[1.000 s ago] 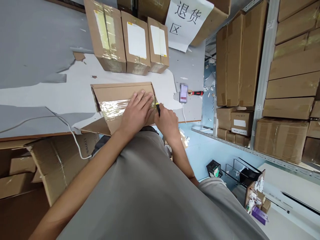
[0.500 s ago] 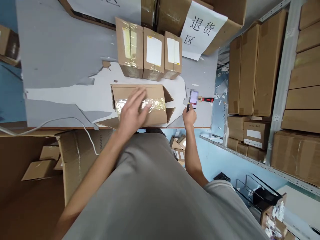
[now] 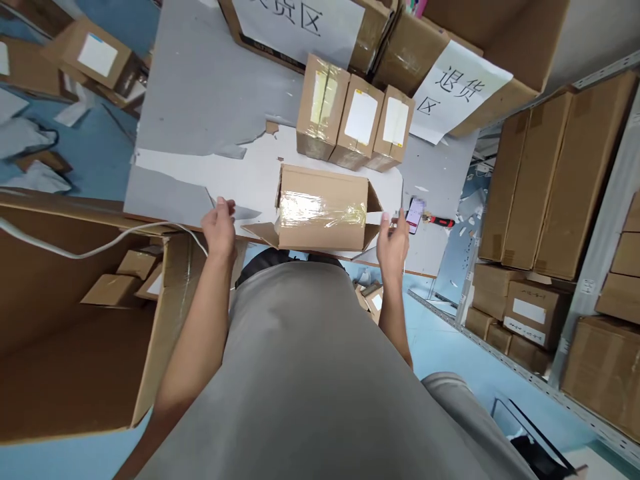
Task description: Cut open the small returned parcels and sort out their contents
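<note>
The box point(image 3: 323, 208) lies at the table point(image 3: 200, 107) edge, apparently for access from both ends. The left hand point(image 3: 219, 225) is loosely curled, contents unclear; the right hand point(image 3: 393, 245), fingers parted, is beside the flaps point(image 3: 373, 200).

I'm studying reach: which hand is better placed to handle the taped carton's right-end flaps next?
Probably the right hand: it is beside those flaps, while the left hand is past the opposite end of the taped carton.
</note>
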`<state>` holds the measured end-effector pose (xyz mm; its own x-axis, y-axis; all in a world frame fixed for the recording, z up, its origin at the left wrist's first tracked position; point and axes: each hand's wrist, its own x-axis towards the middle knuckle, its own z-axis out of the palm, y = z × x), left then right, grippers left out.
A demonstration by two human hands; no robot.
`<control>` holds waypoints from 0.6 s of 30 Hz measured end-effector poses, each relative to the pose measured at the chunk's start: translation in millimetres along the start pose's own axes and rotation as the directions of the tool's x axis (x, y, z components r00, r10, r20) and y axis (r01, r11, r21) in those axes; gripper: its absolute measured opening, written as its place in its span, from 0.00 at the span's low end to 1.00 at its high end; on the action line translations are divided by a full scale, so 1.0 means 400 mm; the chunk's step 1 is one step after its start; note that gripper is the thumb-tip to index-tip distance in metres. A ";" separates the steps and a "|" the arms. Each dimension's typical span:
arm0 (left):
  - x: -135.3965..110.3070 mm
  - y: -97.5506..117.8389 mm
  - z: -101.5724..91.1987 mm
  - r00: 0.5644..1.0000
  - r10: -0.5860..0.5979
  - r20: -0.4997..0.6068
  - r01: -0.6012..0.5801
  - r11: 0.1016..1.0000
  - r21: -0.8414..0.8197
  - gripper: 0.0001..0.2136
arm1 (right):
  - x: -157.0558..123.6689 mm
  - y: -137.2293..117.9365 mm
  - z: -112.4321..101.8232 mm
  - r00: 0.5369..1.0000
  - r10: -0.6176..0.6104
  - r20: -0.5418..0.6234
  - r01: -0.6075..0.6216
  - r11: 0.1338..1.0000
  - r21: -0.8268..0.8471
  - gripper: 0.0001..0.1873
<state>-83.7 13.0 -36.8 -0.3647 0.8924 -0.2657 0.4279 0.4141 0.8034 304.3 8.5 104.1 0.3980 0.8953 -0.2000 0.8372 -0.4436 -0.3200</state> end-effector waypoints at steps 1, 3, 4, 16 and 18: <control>0.000 -0.007 0.020 0.983 -0.182 -0.002 0.181 0.977 -0.116 0.51 | -0.015 -0.035 0.000 0.999 -0.038 0.004 0.038 0.999 0.001 0.41; -0.001 -0.012 0.056 0.925 -0.377 0.049 0.376 0.891 -0.255 0.45 | -0.029 -0.091 0.019 0.996 -0.093 -0.003 0.093 0.996 0.014 0.42; -0.001 -0.013 0.071 0.907 -0.410 0.095 0.420 0.866 -0.273 0.43 | -0.028 -0.107 0.035 0.993 -0.115 -0.018 0.115 0.993 0.038 0.41; 0.038 0.015 0.179 0.554 -0.575 0.602 0.830 0.330 -0.449 0.24 | 0.159 0.228 0.061 0.991 -0.021 -0.134 0.095 0.815 0.571 0.42; 0.033 0.058 0.208 0.555 -0.484 0.676 0.831 0.358 -0.425 0.24 | 0.182 0.286 0.056 0.995 0.025 -0.093 0.041 0.767 0.640 0.43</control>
<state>-9.8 49.4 -66.0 0.1499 0.4162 -0.8968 -0.5016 0.8137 0.2939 420.5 21.9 32.4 0.4520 0.8838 -0.1208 0.4184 -0.3297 -0.8463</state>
